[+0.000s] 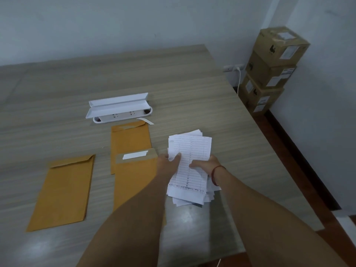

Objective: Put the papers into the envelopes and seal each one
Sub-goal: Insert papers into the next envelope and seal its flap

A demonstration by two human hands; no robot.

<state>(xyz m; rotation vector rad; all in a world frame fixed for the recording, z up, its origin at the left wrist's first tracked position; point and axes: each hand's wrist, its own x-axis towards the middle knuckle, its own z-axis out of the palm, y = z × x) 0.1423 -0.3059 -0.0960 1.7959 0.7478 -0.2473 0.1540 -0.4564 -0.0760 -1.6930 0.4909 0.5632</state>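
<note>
A stack of white lined papers (190, 149) lies right of centre on the table. My left hand (167, 163) pinches the top sheets at their left edge, thumb on top. My right hand (204, 165), with a red string on the wrist, grips the same sheets from the right. Three brown envelopes lie to the left. The nearest one (134, 178) has its flap open with a white adhesive strip showing. Another (130, 139) lies behind it, partly overlapped. The third (65, 191) lies apart at the left with its flap folded down.
A white power strip box with its lid open (118, 109) sits behind the envelopes, and a peeled paper strip (145, 120) lies beside it. The wooden table (57, 93) ends at right (269, 151). Stacked cardboard boxes (273, 68) stand in the corner.
</note>
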